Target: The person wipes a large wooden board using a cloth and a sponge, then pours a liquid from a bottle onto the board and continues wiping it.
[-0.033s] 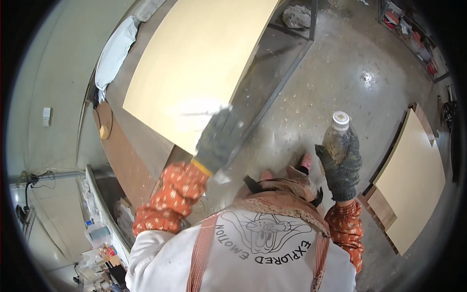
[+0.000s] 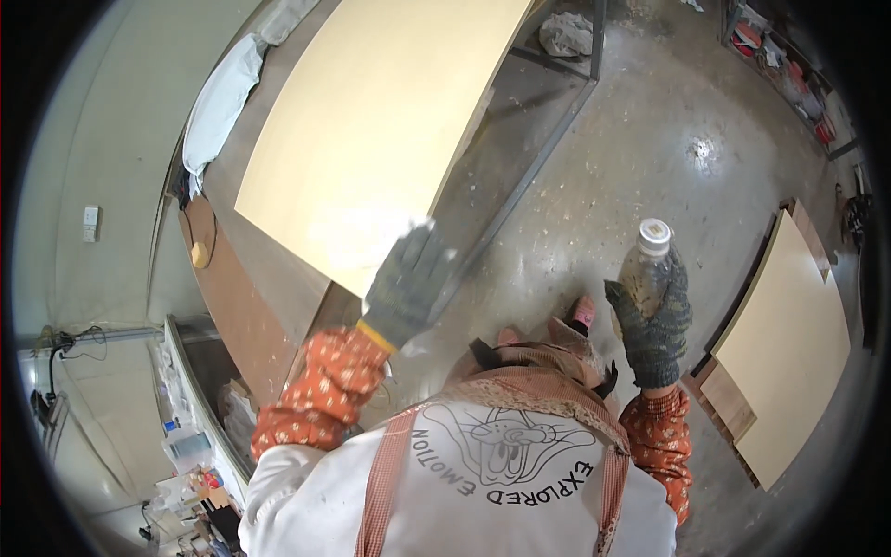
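My left hand (image 2: 406,278), in a grey knit glove with a yellow cuff, is over the near right edge of a large pale yellow board (image 2: 371,121). Its fingers are stretched out and held together. Bits of a white cloth (image 2: 420,225) show past the fingertips and below the palm, so the hand seems to hold it against the board; most of the cloth is hidden. My right hand (image 2: 654,330), gloved alike, is wrapped round a clear plastic bottle (image 2: 642,276) with a white cap, held upright above the floor, away from the board.
A grey metal frame (image 2: 538,172) runs along the right of the board. At the right, more pale panels (image 2: 784,343) lie stacked low. White plastic wrapping (image 2: 223,107) lies at the far left, and a brown sheet (image 2: 232,297) stands nearer. A cluttered shelf (image 2: 190,450) is lower left.
My left hand has slid slightly toward me and to the left with the white cloth. The bottle in my right hand has dropped a little.
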`<state>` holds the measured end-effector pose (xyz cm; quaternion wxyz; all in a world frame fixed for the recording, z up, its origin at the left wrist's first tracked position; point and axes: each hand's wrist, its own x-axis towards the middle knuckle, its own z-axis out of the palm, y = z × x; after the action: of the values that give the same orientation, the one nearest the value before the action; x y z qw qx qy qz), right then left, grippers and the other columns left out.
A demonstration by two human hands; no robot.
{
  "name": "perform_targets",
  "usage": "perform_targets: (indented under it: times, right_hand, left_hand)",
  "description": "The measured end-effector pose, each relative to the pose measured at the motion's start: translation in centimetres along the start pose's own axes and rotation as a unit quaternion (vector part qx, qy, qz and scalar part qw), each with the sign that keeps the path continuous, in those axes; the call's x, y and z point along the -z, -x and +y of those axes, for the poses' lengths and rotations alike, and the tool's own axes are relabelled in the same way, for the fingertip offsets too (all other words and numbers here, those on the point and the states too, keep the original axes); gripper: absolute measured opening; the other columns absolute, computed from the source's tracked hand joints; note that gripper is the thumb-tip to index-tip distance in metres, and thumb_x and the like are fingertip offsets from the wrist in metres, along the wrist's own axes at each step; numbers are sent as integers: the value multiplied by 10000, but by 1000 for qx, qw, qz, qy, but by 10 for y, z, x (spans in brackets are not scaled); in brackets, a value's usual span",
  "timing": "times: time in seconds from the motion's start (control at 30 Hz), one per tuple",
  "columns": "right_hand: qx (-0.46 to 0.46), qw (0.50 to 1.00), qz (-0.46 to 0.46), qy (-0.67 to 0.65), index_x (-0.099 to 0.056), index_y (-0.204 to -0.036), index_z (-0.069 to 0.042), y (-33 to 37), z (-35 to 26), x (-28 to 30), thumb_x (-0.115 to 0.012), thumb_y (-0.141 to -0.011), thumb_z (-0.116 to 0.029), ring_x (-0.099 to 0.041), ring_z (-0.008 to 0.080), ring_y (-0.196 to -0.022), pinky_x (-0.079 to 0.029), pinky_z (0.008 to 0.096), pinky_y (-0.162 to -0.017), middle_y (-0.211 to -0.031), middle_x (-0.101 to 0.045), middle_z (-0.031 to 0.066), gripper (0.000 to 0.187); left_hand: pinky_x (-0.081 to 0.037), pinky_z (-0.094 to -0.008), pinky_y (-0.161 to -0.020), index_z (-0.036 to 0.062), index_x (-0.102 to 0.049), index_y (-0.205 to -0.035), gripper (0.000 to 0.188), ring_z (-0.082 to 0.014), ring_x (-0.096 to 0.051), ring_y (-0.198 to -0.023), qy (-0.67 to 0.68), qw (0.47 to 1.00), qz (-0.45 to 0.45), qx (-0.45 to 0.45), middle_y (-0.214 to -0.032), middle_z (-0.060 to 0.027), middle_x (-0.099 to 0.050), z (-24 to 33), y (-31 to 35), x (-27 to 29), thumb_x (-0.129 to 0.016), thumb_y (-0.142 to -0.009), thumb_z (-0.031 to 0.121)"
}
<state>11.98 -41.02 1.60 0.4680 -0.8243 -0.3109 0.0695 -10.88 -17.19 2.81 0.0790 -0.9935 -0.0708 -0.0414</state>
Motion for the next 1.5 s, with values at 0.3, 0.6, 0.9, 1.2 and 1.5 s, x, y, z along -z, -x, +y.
perform_targets:
  times: [0.3, 0.6, 0.9, 1.2, 1.5]
  right_hand:
    - [-21, 1000, 13, 2, -447, -1323, -40, -55, 50, 54, -811, -744, -193, -584, 243, -1087, -469, 380, -931, -1193, -598, 136, 701]
    - [-44, 999, 32, -2, -429, -1340, 10, -110, 92, 88, -811, -733, -173, -613, 311, -1054, -502, 391, -882, -1174, -603, 199, 741]
    - [-29, 996, 78, -9, -455, -1309, 18, -125, 93, 85, -834, -702, -152, -620, 301, -997, -503, 379, -864, -1124, -620, 187, 735]
    - [-11, 985, 167, 41, -439, -1345, -2, -68, 67, 77, -839, -682, -175, -614, 322, -1055, -490, 397, -902, -1174, -612, 190, 793]
    - [18, 975, 218, 47, -439, -1343, -4, -43, 52, 64, -836, -702, -216, -620, 318, -1031, -490, 393, -895, -1157, -619, 186, 783]
  left_hand:
    - [-324, -476, -1095, 43, -559, -1238, 504, -354, -383, -1336, -16, 999, -52, 0, -1409, -177, -437, -24, -59, -19, -659, -759, 162]
    - [-306, -415, -1110, 55, -602, -1144, 372, -306, -388, -1343, -55, 998, -42, 11, -1419, -149, -453, -68, -207, -75, -558, -775, 71]
    - [-330, -434, -1100, 59, -615, -1160, 389, -310, -420, -1311, 38, 999, 14, 3, -1339, -157, -512, -85, -282, -72, -627, -772, 85]
    - [-361, -441, -1068, 76, -620, -1143, 326, -319, -500, -1225, -14, 1000, 9, -23, -1228, -162, -580, -52, -301, -30, -620, -864, 244]
    - [-353, -418, -1076, 82, -566, -1240, 516, -313, -471, -1259, 141, 976, 152, -62, -1303, -149, -547, -54, -325, -36, -654, -732, 102]
